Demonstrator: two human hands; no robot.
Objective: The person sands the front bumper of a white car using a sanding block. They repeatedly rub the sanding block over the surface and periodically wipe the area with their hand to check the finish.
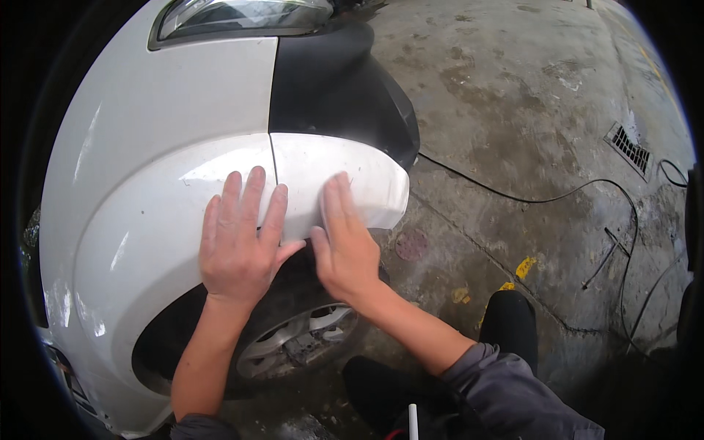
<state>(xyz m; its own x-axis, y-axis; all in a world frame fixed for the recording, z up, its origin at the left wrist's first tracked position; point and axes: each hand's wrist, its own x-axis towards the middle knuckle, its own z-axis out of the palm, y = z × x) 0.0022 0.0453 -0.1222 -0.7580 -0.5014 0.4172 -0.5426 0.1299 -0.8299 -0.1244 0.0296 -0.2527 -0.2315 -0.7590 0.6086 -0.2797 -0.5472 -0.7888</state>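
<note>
My left hand (pixel 242 249) lies on the white fender (pixel 169 198) of a car, just above the wheel arch, fingers stretched and spread, holding nothing. Close beside it, my right hand (pixel 347 253) is laid against the white corner piece of the bumper (pixel 378 176). Its fingers are extended and close together, slightly blurred; whatever is under them is hidden, and I see nothing held. A narrow seam runs between fender and corner piece. Pale dust coats the fingers of both hands. Below my wrists is the wheel (pixel 301 345), partly covered by my forearms.
Black bumper plastic (pixel 330 88) adjoins the white corner piece, with a headlight (pixel 242 16) beyond. A dark cable (pixel 543 200) crosses the stained concrete floor (pixel 499 103) at right. A T-shaped metal tool (pixel 607 257) and a drain grate (pixel 629 149) are there too.
</note>
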